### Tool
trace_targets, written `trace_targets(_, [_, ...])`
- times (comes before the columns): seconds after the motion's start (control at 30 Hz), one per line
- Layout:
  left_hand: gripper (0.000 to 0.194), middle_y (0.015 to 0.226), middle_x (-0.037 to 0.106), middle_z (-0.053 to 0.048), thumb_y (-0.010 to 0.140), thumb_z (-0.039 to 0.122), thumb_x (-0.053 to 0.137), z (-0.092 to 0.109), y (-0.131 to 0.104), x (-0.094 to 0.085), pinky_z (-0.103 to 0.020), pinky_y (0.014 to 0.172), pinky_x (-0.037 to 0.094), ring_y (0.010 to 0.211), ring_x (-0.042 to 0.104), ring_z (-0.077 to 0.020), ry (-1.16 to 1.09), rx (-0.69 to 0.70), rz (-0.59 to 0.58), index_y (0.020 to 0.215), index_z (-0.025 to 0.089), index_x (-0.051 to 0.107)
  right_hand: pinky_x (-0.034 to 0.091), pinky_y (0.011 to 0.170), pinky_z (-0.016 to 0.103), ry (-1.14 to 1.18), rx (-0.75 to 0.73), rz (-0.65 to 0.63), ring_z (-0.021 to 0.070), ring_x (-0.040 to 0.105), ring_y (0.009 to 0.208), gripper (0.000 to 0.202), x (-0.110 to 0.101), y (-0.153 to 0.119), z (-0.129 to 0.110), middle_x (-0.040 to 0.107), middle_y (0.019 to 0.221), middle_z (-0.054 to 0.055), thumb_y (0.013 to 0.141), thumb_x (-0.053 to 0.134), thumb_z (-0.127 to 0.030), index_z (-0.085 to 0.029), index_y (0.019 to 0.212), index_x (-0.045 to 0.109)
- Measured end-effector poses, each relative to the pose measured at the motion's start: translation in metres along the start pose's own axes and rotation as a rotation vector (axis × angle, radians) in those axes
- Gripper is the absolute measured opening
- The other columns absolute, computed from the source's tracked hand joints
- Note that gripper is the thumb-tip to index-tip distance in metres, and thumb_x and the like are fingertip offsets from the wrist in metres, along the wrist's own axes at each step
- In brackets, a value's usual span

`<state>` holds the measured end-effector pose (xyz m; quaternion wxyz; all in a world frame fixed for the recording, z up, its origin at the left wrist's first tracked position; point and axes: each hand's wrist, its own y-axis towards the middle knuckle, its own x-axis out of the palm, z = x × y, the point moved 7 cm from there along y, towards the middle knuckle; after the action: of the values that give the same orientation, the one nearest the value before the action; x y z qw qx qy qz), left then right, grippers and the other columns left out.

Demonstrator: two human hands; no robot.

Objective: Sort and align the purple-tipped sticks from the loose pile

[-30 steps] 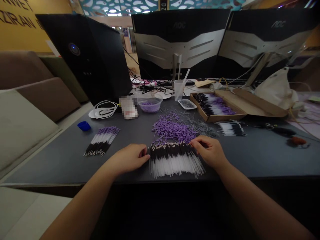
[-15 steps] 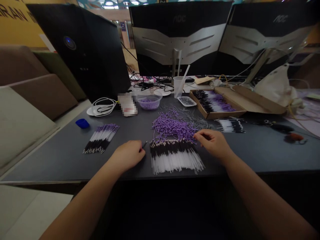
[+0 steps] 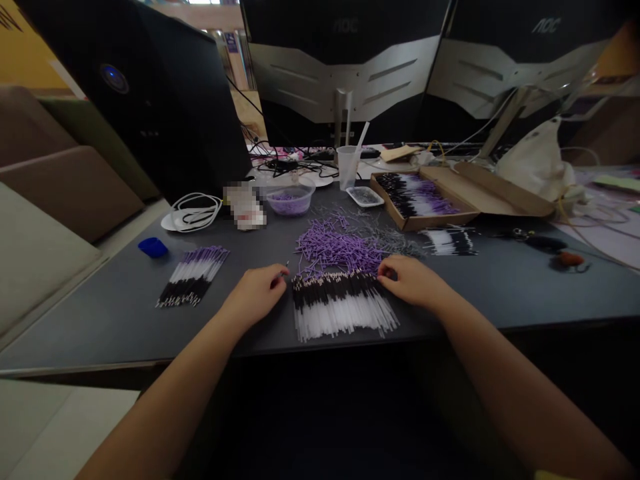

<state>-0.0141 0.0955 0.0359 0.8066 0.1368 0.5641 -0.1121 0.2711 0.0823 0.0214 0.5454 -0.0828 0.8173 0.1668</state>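
In front of me lies a tight row of thin sticks [image 3: 340, 303], black with pale metal tips at the far end and clear below. My left hand [image 3: 257, 293] is closed at the row's left end. A thin dark stick [image 3: 285, 270] pokes out from between its fingertips. At the right end of the row, my right hand [image 3: 413, 281] has thumb and forefinger pinched together, touching the upper end of the sticks. What it pinches is too small to make out. Loose purple tubes [image 3: 340, 247] are heaped just behind the row.
Finished-looking purple, clear and black sticks [image 3: 193, 277] lie left, by a blue cup-like piece [image 3: 153, 247]. Farther back are a clear tub [image 3: 290, 199], a plastic cup [image 3: 347, 167], a white tray [image 3: 365, 197] and an open cardboard box [image 3: 440, 221]. Grey pieces [image 3: 400, 241] lie scattered.
My right hand has moved left from the purple heap to the row's right end. My left hand has risen a little, nearer the row's tips. The view has shifted slightly.
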Motion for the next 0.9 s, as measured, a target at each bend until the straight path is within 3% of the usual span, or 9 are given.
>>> trace_targets(0.17, [0.028, 0.093, 0.072, -0.003, 0.082, 0.023, 0.046, -0.003, 0.002, -0.004, -0.028, 0.079, 0.048, 0.083, 0.065, -0.0183, -0.041, 0.041, 0.180, 0.098, 0.019, 0.069, 0.039, 0.063, 0.027, -0.037, 0.040, 0.042, 0.0166, 0.055, 0.069, 0.006, 0.001, 0.000, 0.000, 0.061, 0.078, 0.006, 0.078, 0.054, -0.020, -0.018, 0.075, 0.059])
trace_targets(0.37, [0.030, 0.094, 0.072, -0.003, 0.082, 0.025, 0.051, -0.002, 0.001, -0.008, -0.027, 0.077, 0.050, 0.076, 0.065, -0.0156, -0.093, 0.059, 0.233, 0.107, 0.018, 0.067, 0.038, 0.056, 0.026, 0.052, 0.133, 0.192, 0.0151, 0.054, 0.059, 0.009, -0.007, -0.003, 0.003, 0.064, 0.074, 0.003, 0.081, 0.053, -0.023, -0.019, 0.086, 0.060])
trace_targets(0.47, [0.029, 0.095, 0.071, -0.005, 0.088, 0.034, 0.051, 0.004, -0.001, -0.009, -0.027, 0.076, 0.049, 0.079, 0.064, -0.0160, -0.084, 0.113, 0.256, 0.106, 0.017, 0.066, 0.044, 0.063, 0.027, 0.140, 0.039, 0.289, 0.0163, 0.060, 0.068, 0.024, -0.012, -0.005, -0.004, 0.068, 0.089, 0.004, 0.084, 0.049, -0.019, -0.020, 0.105, 0.062])
trace_targets(0.6, [0.028, 0.091, 0.068, -0.006, 0.093, 0.033, 0.044, 0.019, -0.008, -0.009, -0.028, 0.077, 0.047, 0.083, 0.061, -0.0172, 0.014, 0.242, 0.307, 0.099, 0.017, 0.066, 0.048, 0.073, 0.030, 0.187, -0.075, 0.381, 0.0200, 0.064, 0.088, 0.028, -0.014, -0.009, -0.018, 0.069, 0.104, 0.006, 0.086, 0.047, -0.017, -0.021, 0.107, 0.066])
trace_targets(0.8, [0.023, 0.091, 0.063, -0.009, 0.092, 0.026, 0.043, 0.035, -0.022, -0.016, -0.031, 0.083, 0.045, 0.088, 0.056, -0.0192, 0.122, 0.381, 0.451, 0.092, 0.015, 0.064, 0.048, 0.072, 0.031, 0.150, -0.233, 0.261, 0.0186, 0.062, 0.079, 0.034, -0.001, -0.020, -0.044, 0.066, 0.087, 0.007, 0.083, 0.044, -0.011, -0.019, 0.106, 0.068])
trace_targets(0.9, [0.021, 0.086, 0.064, -0.008, 0.091, 0.026, 0.044, 0.037, -0.028, -0.020, -0.032, 0.082, 0.045, 0.083, 0.057, -0.0188, 0.070, 0.386, 0.473, 0.089, 0.015, 0.063, 0.048, 0.073, 0.031, 0.233, -0.246, 0.277, 0.0181, 0.062, 0.078, 0.030, -0.004, -0.024, -0.046, 0.066, 0.084, 0.007, 0.082, 0.046, -0.011, -0.019, 0.098, 0.070])
